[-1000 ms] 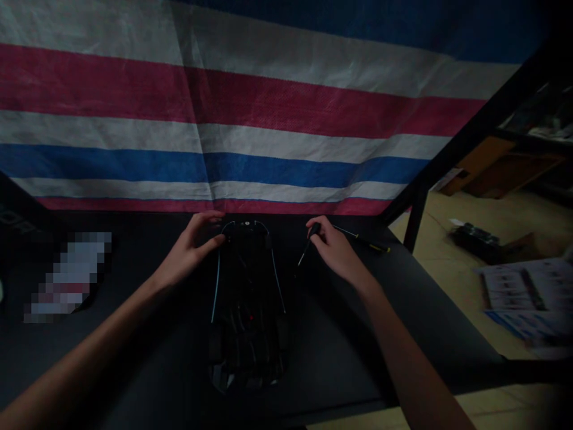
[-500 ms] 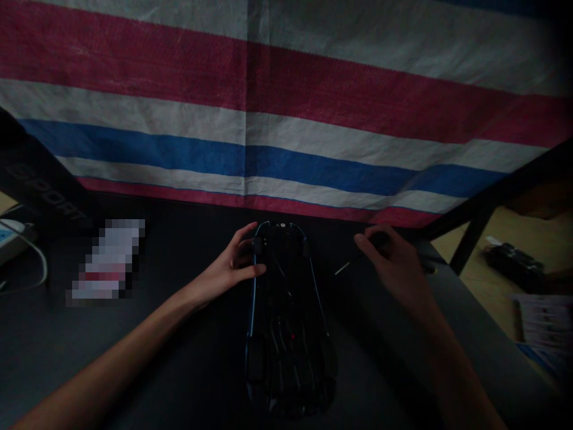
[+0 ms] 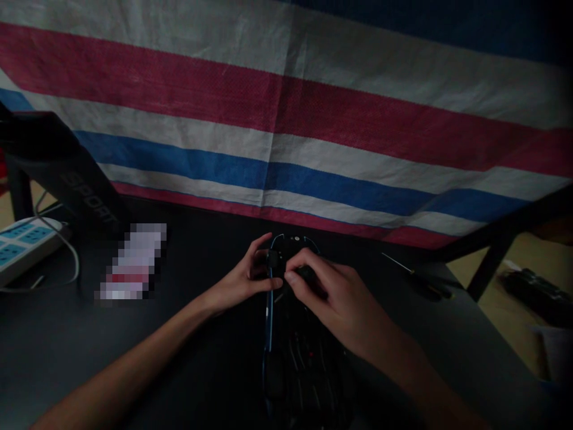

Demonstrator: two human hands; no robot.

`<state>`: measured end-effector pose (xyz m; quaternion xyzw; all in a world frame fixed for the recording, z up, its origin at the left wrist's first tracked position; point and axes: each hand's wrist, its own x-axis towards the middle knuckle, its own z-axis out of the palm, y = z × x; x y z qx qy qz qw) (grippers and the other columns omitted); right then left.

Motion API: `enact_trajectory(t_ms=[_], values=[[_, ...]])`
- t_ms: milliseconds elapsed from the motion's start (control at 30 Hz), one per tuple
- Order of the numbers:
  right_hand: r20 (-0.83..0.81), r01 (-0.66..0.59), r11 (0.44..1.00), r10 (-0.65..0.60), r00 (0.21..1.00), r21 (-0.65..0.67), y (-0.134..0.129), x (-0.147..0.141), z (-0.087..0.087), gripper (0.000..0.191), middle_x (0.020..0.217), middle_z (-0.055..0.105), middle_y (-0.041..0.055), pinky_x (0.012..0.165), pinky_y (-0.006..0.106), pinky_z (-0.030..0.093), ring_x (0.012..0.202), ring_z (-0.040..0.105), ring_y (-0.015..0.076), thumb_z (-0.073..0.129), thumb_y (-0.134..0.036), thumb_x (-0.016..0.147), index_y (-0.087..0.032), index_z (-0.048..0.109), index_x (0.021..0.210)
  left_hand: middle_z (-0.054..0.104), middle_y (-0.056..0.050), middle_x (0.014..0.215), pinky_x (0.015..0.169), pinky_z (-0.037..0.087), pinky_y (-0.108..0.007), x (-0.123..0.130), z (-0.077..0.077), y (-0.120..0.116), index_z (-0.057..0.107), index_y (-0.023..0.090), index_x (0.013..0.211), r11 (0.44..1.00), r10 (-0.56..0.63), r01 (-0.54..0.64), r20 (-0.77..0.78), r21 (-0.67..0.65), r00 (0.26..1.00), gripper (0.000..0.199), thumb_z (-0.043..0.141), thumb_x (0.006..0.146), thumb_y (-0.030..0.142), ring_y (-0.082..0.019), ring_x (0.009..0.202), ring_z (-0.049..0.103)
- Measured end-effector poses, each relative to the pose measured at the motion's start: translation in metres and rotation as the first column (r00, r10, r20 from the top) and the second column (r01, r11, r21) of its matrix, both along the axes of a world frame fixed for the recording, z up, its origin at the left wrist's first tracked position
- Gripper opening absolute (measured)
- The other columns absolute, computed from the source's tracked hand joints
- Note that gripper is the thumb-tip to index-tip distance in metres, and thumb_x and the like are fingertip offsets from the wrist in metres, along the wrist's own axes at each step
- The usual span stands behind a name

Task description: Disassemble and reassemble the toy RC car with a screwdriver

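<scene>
A toy car (image 3: pixel 308 370) lies upside down on the dark table, its black underside facing up and a blue edge along its side. My left hand (image 3: pixel 250 275) is closed on the car's far left side by a wheel, thumb on the underside. Over the car's far part, my right hand (image 3: pixel 329 286) grips a screwdriver (image 3: pixel 308 276) by its dark handle. The shaft points down and left to the underside; whether its tip sits in a screw I cannot tell.
Another screwdriver (image 3: pixel 414 273) lies to the right on the table (image 3: pixel 188 364). At left are a pixelated flat object (image 3: pixel 134 263), a white power strip (image 3: pixel 33 245) with a cable, and a black box marked SPORT (image 3: pixel 85 185). A striped sheet (image 3: pixel 215 119) hangs behind.
My right hand has moved left with the screwdriver, from beside the car to over its underside. My left hand keeps its hold. The whole view has shifted, revealing the other screwdriver more fully.
</scene>
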<state>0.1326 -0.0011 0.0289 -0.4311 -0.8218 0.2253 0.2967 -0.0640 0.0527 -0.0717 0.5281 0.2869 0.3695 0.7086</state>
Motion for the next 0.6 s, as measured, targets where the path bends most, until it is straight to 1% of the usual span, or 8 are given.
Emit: enact_trajectory(t_ms=[133,200,267,333,400,467,533,600], values=[[0.159,0.04,0.966,-0.083,0.984,0.257,-0.003,-0.003,0.0,0.008,0.084,0.068,0.0,0.071,0.031,0.048,0.077,0.065,0.0163,0.058,-0.021,0.101,-0.022,0.06,0.093,0.047,-0.014,0.15,0.112,0.043,-0.053,0.0,0.002,-0.001,0.025,0.034,0.159,1.0,0.018,-0.018,0.011,-0.009,1.0,0.099,0.084,0.081,0.022,-0.032,0.132,0.056],[0.229,0.005,0.955,-0.076,0.97,0.297,-0.006,-0.006,0.005,0.008,0.085,0.068,0.0012,0.073,0.033,0.049,0.079,0.066,0.0179,0.057,-0.018,0.101,-0.021,0.06,0.094,0.047,-0.013,0.151,0.113,0.042,-0.053,0.0,0.003,-0.002,0.025,0.034,0.159,1.0,0.021,-0.021,0.007,-0.003,1.0,0.1,0.085,0.08,0.022,-0.032,0.133,0.055],[0.288,-0.067,0.959,-0.016,0.957,0.275,-0.007,-0.008,0.012,0.009,0.093,0.069,0.0037,0.079,0.036,0.051,0.087,0.067,0.0202,0.056,-0.012,0.098,-0.02,0.059,0.099,0.048,-0.012,0.149,0.115,0.04,-0.053,0.0,0.003,-0.001,0.026,0.034,0.159,1.0,0.019,-0.019,0.005,0.006,1.0,0.1,0.086,0.079,0.022,-0.031,0.133,0.055],[0.333,-0.131,0.959,0.041,0.942,0.252,-0.006,-0.009,0.019,0.016,0.103,0.07,0.0073,0.087,0.039,0.053,0.1,0.066,0.0237,0.054,-0.008,0.094,-0.02,0.058,0.105,0.05,-0.012,0.146,0.117,0.038,-0.053,0.0,0.003,-0.001,0.026,0.033,0.159,1.0,0.019,-0.019,0.0,0.012,1.0,0.1,0.086,0.08,0.022,-0.03,0.134,0.055],[0.354,-0.148,0.959,0.055,0.934,0.24,-0.004,-0.007,0.022,0.017,0.109,0.07,0.0089,0.092,0.043,0.053,0.106,0.064,0.0261,0.054,-0.01,0.094,-0.02,0.057,0.107,0.051,-0.012,0.145,0.118,0.037,-0.053,0.0,0.003,-0.001,0.025,0.032,0.16,1.0,0.018,-0.018,0.0,0.012,1.0,0.1,0.085,0.08,0.023,-0.031,0.135,0.054],[0.361,-0.132,0.967,0.046,0.932,0.218,-0.001,-0.005,0.021,0.009,0.104,0.07,0.0074,0.09,0.043,0.053,0.101,0.065,0.0256,0.054,-0.017,0.099,-0.022,0.057,0.105,0.051,-0.013,0.146,0.117,0.037,-0.055,0.0,0.003,-0.001,0.025,0.032,0.16,1.0,0.015,-0.015,0.008,0.016,1.0,0.101,0.086,0.079,0.024,-0.033,0.136,0.053],[0.351,-0.119,0.975,0.047,0.935,0.186,0.002,-0.004,0.019,0.003,0.097,0.069,0.0052,0.084,0.039,0.053,0.092,0.066,0.023,0.053,-0.022,0.102,-0.023,0.056,0.103,0.051,-0.014,0.148,0.117,0.038,-0.056,0.0,0.003,-0.001,0.025,0.033,0.16,1.0,0.018,-0.018,0.007,0.02,1.0,0.102,0.086,0.079,0.024,-0.034,0.137,0.053],[0.329,-0.13,0.978,0.07,0.942,0.164,0.003,-0.004,0.018,0.008,0.1,0.069,0.0053,0.085,0.037,0.052,0.096,0.065,0.0218,0.054,-0.016,0.1,-0.022,0.055,0.106,0.052,-0.014,0.147,0.117,0.038,-0.056,0.0,0.003,-0.002,0.024,0.033,0.16,1.0,0.018,-0.018,0.001,0.018,1.0,0.103,0.086,0.079,0.023,-0.034,0.136,0.054]])
